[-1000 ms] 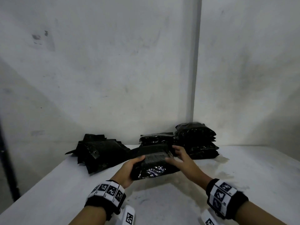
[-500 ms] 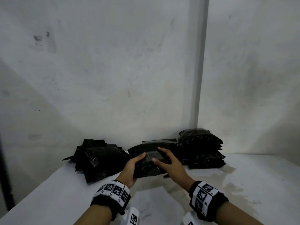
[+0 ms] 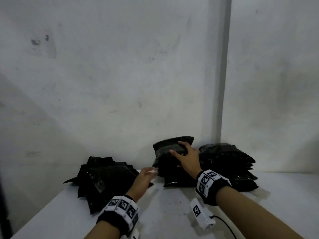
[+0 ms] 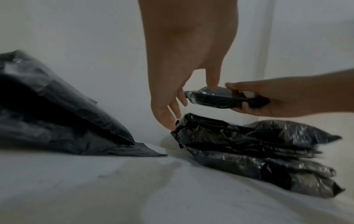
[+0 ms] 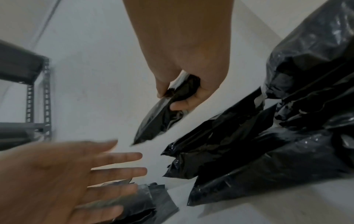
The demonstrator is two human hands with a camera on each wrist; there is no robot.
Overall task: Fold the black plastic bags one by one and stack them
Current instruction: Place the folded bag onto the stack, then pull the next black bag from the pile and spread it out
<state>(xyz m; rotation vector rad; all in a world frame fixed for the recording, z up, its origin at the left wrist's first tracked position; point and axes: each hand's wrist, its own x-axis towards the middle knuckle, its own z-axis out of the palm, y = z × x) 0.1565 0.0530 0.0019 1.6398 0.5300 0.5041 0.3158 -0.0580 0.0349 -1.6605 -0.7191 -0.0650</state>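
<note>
The left hand [image 3: 143,180] has let go; right-hand fingers [image 3: 181,149] grip the folded bag [image 3: 170,145].

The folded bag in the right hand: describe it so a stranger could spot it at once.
Start at the white table against the wall. Three black heaps sit along its back: a loose pile on the left and two stacks of folded bags on the right. The folded bag is the only one off the table, gripped by the right hand above the nearer stack.

Left hand [image 3: 144,178] fingertips blurred in head view.
</note>
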